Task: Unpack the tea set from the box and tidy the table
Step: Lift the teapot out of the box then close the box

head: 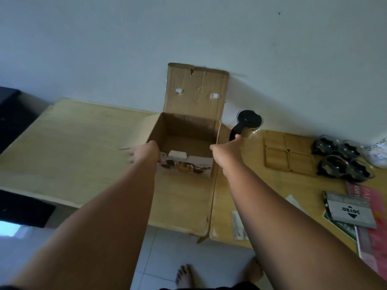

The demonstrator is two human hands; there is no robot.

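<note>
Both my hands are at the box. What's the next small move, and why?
Probably lift the box off the table: the left hand and right hand flank its walls, the teapot and cups are already out, and only a white piece shows inside.

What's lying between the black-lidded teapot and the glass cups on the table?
Wooden coasters, laid in a square of four, shown in the head view.

box (184, 197) on table (73, 147) | teapot (249, 120) behind-right of box | trays (290, 152) right of box | cups (343, 158) further right
</note>
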